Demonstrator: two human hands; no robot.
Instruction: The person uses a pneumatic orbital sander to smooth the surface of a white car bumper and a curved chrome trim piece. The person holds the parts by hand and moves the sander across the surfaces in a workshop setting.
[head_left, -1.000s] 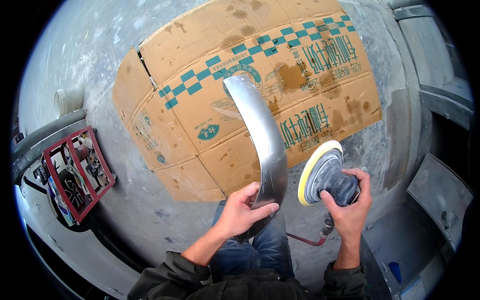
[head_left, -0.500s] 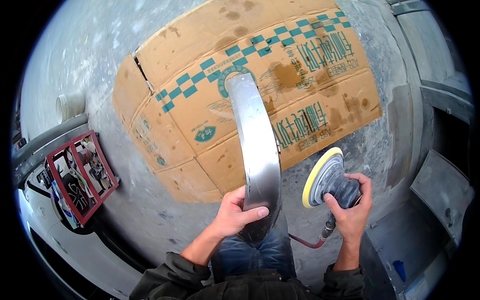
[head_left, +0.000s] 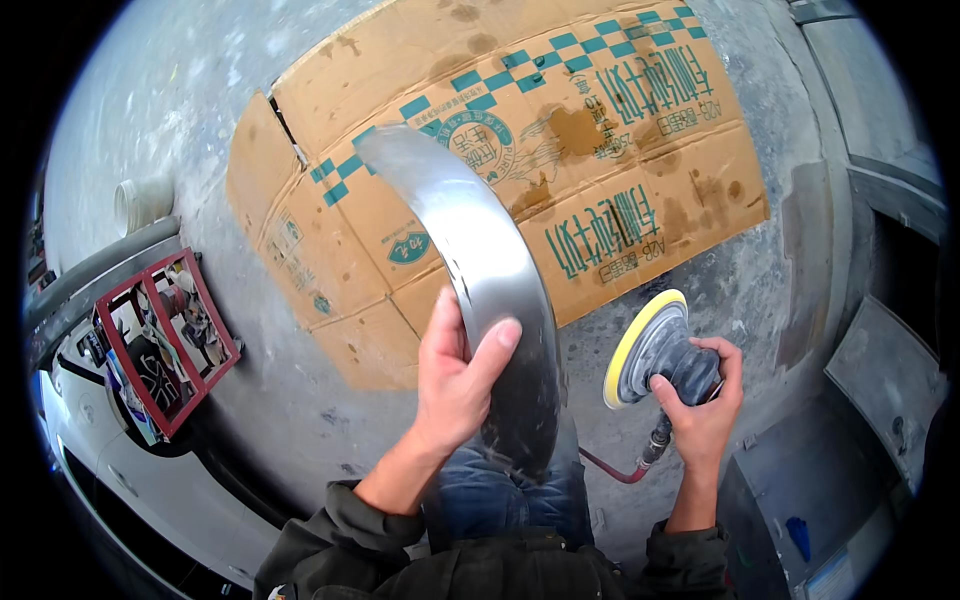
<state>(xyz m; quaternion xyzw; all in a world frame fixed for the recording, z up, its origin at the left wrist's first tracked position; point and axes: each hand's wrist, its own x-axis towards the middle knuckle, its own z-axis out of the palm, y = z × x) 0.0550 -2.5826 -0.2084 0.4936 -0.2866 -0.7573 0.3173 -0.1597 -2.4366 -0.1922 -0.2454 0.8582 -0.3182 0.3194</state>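
Observation:
A curved metal strip [head_left: 505,280], silver on top and dark at its lower end, slants across the middle of the view above a flattened cardboard sheet [head_left: 660,150] with green checks and stains. My left hand [head_left: 455,375] grips it, thumb on its face and fingers at its left edge. To the right, my right hand [head_left: 700,415] is wrapped round a dark pneumatic sander [head_left: 686,370], whose round yellow-edged pad [head_left: 630,350] faces left toward the strip without touching it. A red hose [head_left: 625,474] runs from the sander's lower fitting toward my legs.
At the left stand a red-framed cart [head_left: 160,340] of assorted items, a white bucket [head_left: 138,205] and a white car body [head_left: 115,490]. Grey concrete floor [head_left: 170,110] surrounds the cardboard. A loose grey panel [head_left: 880,370] and a small blue object [head_left: 797,535] lie at the right.
My left hand has moved up along the strip, whose upper end has swung to the upper left. The sander in my right hand has shifted only slightly.

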